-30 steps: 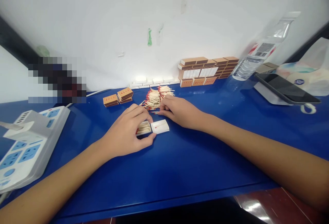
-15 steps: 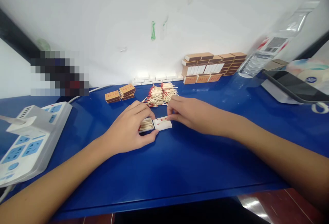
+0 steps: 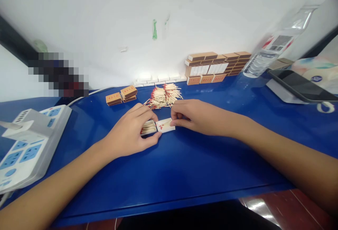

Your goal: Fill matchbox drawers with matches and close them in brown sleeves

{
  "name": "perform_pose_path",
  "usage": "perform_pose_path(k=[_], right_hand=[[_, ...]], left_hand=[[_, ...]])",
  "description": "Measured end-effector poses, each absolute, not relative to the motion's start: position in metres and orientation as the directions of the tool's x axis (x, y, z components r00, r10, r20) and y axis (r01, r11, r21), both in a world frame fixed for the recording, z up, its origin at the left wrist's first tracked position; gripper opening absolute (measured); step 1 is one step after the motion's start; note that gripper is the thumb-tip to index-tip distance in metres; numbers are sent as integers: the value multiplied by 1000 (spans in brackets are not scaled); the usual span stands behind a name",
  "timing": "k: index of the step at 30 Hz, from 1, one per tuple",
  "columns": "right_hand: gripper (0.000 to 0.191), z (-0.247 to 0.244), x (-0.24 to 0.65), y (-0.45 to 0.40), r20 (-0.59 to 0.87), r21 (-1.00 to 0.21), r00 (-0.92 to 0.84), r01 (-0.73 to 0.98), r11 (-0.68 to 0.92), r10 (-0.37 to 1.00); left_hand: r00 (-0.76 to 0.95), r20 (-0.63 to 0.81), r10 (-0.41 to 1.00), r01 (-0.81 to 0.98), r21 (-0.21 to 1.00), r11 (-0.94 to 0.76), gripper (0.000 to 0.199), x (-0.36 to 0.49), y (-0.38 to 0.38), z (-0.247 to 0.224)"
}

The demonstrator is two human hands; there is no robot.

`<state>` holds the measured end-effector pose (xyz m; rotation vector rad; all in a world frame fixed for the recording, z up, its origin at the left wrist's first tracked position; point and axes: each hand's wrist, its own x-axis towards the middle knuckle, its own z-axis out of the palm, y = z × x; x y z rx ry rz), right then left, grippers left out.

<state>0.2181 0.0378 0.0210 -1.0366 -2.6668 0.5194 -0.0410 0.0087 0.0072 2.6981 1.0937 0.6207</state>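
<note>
My left hand (image 3: pixel 128 131) lies around two small matchbox trays placed end to end, its thumb and index finger gripping them near the join. The left tray (image 3: pixel 148 128) is filled with matches, partly hidden under the palm. In the white right tray (image 3: pixel 168 128) a few red-headed matches show, their heads toward the left. My right hand (image 3: pixel 196 115) pinches at the right end of this tray, thumb and fingers closed on matches whose far ends are hidden. Just behind the hands lies a heap of loose matches (image 3: pixel 165 97).
Closed matchboxes (image 3: pixel 113 98) sit behind my left hand. White trays (image 3: pixel 158 79) line the wall, beside a stack of matchboxes (image 3: pixel 206 69). A plastic bottle (image 3: pixel 277 43) and a phone (image 3: pixel 303 85) are at right, a power strip (image 3: pixel 39 152) at left.
The matches at the right tray have shifted: their heads now cluster nearer its left part. My right fingers have moved slightly over the tray's right end; my left hand keeps its grip.
</note>
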Motion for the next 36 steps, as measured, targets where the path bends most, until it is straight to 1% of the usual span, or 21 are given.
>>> perform_pose_path(k=[4, 9, 13, 16, 18, 20, 24, 28, 32, 36], right_hand=[[13, 18, 212, 35, 112, -427, -729, 578, 696, 675], [11, 17, 209, 33, 126, -419, -745, 558, 716, 655], [16, 16, 210, 35, 209, -412, -730, 539, 735, 651], [17, 13, 215, 42, 293, -368, -647, 603, 708, 704], [12, 9, 220, 50, 339, -327, -592, 655, 681, 731], [8, 4, 225, 58, 355, -303, -573, 677, 671, 738], [12, -6, 230, 70, 321, -306, -597, 669, 677, 735], [6, -8, 226, 73, 278, -339, -596, 673, 658, 753], [11, -4, 222, 69, 210, -347, -590, 700, 624, 779], [14, 1, 224, 62, 180, -336, -602, 705, 624, 778]], left_hand=[[646, 315, 695, 624, 306, -719, 18, -41, 9, 7], [652, 319, 688, 623, 292, -725, 17, -40, 9, 8], [649, 321, 690, 622, 297, -724, 17, -40, 9, 8], [651, 322, 687, 620, 295, -727, 17, -41, 9, 8], [654, 321, 685, 621, 288, -729, 17, -41, 10, 7], [655, 321, 684, 624, 283, -729, 17, -41, 9, 7], [655, 324, 683, 621, 284, -731, 17, -40, 8, 6], [658, 311, 685, 625, 281, -728, 17, -40, 8, 8], [665, 276, 694, 636, 276, -720, 13, -40, 5, 11], [668, 248, 702, 652, 258, -713, 11, -41, 1, 14]])
